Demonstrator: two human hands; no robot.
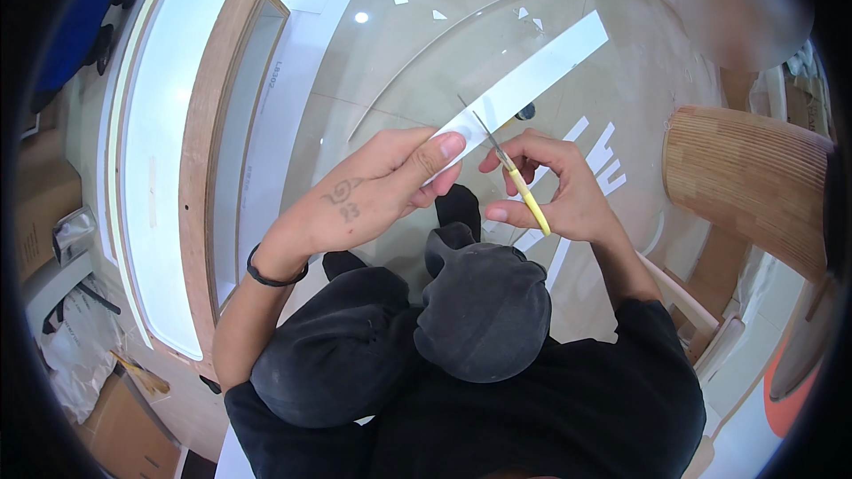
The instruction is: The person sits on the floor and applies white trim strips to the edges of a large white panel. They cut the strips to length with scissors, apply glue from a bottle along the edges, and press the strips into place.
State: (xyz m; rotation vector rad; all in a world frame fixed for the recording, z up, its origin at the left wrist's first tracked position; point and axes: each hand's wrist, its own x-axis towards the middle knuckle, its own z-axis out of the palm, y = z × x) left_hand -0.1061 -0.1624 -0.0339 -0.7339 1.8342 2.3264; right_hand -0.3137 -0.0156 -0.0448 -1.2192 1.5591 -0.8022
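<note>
From my end I see a wood-framed white panel [160,160] along the left, a curved ribbed wooden piece [745,186] at the right, and crumpled plastic [80,359] above cardboard [129,426] at lower left.

Left hand [382,176] pinching, thumb [437,151] uppermost, right hand [572,186] loosely curled, arms [241,328] bent

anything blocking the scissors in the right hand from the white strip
Nothing visible stands between them: the scissors in the right hand have their blades overlapping the strip in this view. The left hand grips the strip's near end, its thumb on top, beside the blades rather than between.
</note>
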